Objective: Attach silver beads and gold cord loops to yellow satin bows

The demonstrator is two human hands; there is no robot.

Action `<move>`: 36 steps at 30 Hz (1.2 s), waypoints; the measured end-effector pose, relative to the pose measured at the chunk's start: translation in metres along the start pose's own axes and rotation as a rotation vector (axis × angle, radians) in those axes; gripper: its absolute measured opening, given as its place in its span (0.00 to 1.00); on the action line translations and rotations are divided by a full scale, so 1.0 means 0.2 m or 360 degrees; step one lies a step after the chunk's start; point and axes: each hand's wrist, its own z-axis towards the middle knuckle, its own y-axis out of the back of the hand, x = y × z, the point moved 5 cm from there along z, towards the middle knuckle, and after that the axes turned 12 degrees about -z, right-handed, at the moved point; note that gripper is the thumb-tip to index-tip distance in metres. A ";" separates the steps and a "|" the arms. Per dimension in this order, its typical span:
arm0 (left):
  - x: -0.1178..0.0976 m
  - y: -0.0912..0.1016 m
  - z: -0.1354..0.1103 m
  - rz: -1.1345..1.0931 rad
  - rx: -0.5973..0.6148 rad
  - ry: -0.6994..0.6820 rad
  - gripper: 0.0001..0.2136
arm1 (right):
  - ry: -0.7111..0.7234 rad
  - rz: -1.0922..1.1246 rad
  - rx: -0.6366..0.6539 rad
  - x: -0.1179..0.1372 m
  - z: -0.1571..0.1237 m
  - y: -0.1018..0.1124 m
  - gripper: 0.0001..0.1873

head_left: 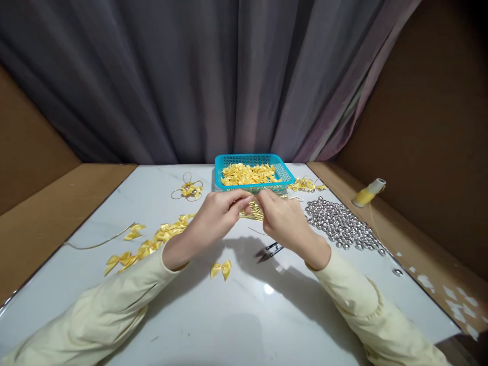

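My left hand (pixel 223 211) and my right hand (pixel 280 216) are raised close together over the table, in front of the blue basket. Both have thumb and forefinger pinched, and what lies between the fingertips is too thin or hidden to make out. Below and between them is a single yellow ribbon bow (pixel 221 270); a faint line shows just above it. Thread snips (pixel 271 251) lie under my right hand. Behind the hands a bundle of gold cords (pixel 252 210) is partly covered. A row of yellow bows (pixel 148 247) stretches out beside my left forearm.
The blue basket (pixel 218 175) at the back holds many yellow bows. Silver beads (pixel 341 222) are heaped on the right, near a spool of yellow thread (pixel 369 193) on the ledge. Corded bow pieces (pixel 191 190) lie back left. Cardboard walls (pixel 427 127) and a grey curtain (pixel 213 76) enclose the table.
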 end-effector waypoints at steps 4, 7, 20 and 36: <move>0.01 -0.02 0.01 -0.0033 0.0179 0.0114 0.10 | 0.0057 0.0076 0.0030 0.00 0.00 -0.01 0.11; 0.02 -0.04 0.01 -0.0148 0.0341 0.0195 0.11 | 0.0083 0.0218 0.0061 -0.02 0.00 -0.03 0.09; 0.06 -0.07 0.01 -0.0339 0.0553 0.0264 0.12 | 0.0131 0.0668 0.0149 -0.04 0.01 -0.04 0.07; 0.04 0.00 0.02 -0.0897 0.0278 0.0402 0.09 | -0.0375 0.2013 0.0521 -0.13 0.03 -0.05 0.13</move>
